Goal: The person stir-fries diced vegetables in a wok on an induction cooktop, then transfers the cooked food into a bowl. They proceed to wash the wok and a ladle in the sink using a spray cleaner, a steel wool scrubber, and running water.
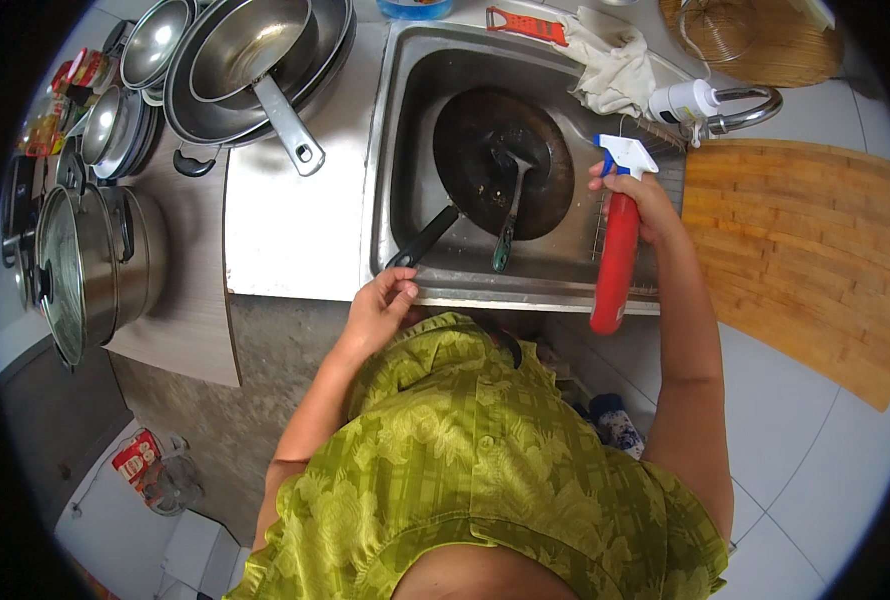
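Note:
My right hand grips a red spray bottle by its neck, just under the white and blue trigger head, above the right side of the steel sink. In the basin lies a dark wok, its black handle pointing towards the near left corner. A metal spatula with a green handle end rests in the wok. My left hand is at the sink's near left edge, close to the wok handle's end, fingers curled; whether it touches the handle I cannot tell.
Stacked pans stand on the left counter, beyond a steamer pot with a glass lid. A white cloth and a red peeler lie on the sink's back rim. The faucet and a wooden board are at right.

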